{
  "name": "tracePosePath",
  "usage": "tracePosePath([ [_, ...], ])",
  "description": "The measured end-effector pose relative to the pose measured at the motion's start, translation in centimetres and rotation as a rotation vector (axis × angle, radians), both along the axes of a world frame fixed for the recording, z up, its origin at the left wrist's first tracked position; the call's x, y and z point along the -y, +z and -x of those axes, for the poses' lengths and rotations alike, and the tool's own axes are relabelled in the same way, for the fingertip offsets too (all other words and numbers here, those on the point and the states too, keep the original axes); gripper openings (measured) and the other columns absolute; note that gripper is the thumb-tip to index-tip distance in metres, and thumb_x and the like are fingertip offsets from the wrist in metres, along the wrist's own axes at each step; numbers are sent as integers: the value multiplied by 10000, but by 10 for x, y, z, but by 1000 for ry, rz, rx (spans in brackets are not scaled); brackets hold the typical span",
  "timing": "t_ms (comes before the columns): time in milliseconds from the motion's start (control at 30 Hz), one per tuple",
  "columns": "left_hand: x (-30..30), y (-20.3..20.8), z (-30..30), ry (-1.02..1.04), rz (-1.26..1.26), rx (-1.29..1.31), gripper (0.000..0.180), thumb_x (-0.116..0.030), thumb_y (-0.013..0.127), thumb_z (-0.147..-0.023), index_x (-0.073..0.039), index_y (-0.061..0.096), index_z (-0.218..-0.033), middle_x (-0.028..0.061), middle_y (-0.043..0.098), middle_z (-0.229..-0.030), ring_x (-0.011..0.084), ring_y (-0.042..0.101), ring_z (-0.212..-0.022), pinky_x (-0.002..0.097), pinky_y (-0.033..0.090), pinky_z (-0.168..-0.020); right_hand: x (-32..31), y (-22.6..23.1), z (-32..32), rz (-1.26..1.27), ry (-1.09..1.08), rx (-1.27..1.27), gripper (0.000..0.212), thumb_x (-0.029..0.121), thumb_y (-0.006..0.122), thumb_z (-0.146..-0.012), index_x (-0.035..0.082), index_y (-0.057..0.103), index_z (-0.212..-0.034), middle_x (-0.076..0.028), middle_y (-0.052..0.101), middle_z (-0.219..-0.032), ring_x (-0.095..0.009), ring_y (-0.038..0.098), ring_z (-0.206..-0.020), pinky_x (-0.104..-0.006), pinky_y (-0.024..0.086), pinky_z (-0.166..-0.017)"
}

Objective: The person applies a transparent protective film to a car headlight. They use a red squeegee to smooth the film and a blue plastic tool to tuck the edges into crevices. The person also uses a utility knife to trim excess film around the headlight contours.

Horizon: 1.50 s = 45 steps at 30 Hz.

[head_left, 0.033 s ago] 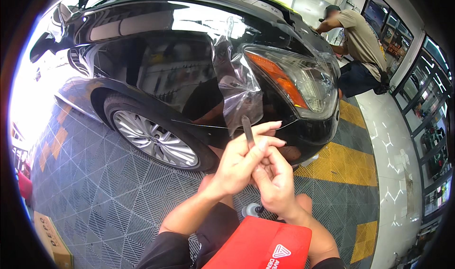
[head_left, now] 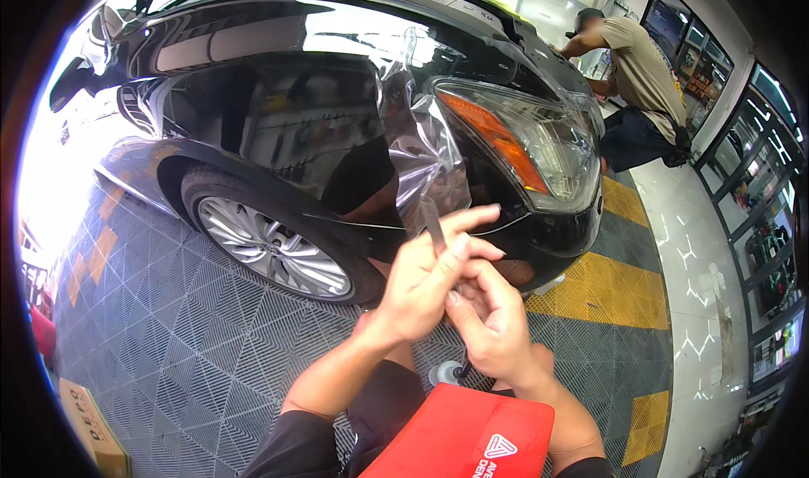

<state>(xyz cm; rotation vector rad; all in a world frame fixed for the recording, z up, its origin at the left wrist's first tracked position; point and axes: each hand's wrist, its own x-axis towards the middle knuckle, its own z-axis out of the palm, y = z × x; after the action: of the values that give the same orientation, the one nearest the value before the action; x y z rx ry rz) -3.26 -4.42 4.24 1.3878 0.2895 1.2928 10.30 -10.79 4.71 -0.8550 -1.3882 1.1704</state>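
Observation:
My left hand [head_left: 419,291] is closed around a slim, flat dark grey tool [head_left: 435,228], held between thumb and fingers with its end pointing up toward the car. Its index finger stretches out to the right. My right hand [head_left: 493,322] meets it from the right, thumb and fingertips pinched together; what they hold, if anything, is hidden. Beyond the hands, a creased sheet of clear film [head_left: 425,153] hangs over the black front fender [head_left: 295,132], left of the headlight [head_left: 548,145].
Left of my hands is the car's front wheel [head_left: 274,246]. A red pouch [head_left: 468,432] lies at my lap, with a small white bottle [head_left: 444,373] behind it. A cardboard box [head_left: 93,427] stands at lower left. A co-worker [head_left: 636,82] bends over the car's front at right.
My hands have shifted only slightly. The tool's tip and my left index finger sit a little higher, and the view has moved slightly.

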Motion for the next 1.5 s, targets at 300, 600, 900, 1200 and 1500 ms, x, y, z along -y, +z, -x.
tracePosePath([
  [300, -82, 26, 44, 1020, -569, -176, 321, -175, 531, -1097, 28, 773, -1157, 202, 680, -1383, 274, 659, -1143, 382, 482, -1038, 35, 83, 3, -953, -58, 365, 474, 65, 842, -731, 67, 673, -1174, -166, 738, -1047, -304, 733, -887, -373, 588, -693],
  [600, -116, 24, 53, 871, -437, 291, 478, -283, 405, -1133, 69, 728, -1134, 161, 800, -1080, 82, 568, -700, 211, 389, -612, -133, 85, -41, -643, -583, 363, 210, 65, 652, -965, -24, 649, -1155, -132, 758, -865, -175, 739, -773, -339, 584, -703],
  [900, -118, 19, 57, 975, -533, 178, 533, -336, 358, -1150, 57, 717, -1133, 183, 794, -1079, 74, 565, -696, 191, 370, -587, -139, 75, 13, -674, -531, 494, 229, 30, 654, -944, -31, 611, -1161, -208, 735, -841, -327, 756, -739, -389, 568, -676],
  [1200, -120, 23, 56, 1026, -590, 109, 517, -313, 366, -1135, 43, 739, -1096, 137, 798, -1098, 89, 574, -708, 231, 397, -615, -135, 72, 4, -619, -604, 304, 214, 56, 652, -956, -50, 614, -1138, -207, 754, -903, -281, 765, -801, -392, 585, -740],
  [1500, -119, 19, 61, 914, -617, 135, 652, -386, 282, -1134, 25, 778, -1038, 177, 788, -1142, 139, 621, -740, 246, 444, -587, -41, 86, 7, -898, -308, 604, 147, -8, 727, -889, 16, 672, -1023, -157, 706, -942, -311, 697, -783, -396, 579, -687],
])
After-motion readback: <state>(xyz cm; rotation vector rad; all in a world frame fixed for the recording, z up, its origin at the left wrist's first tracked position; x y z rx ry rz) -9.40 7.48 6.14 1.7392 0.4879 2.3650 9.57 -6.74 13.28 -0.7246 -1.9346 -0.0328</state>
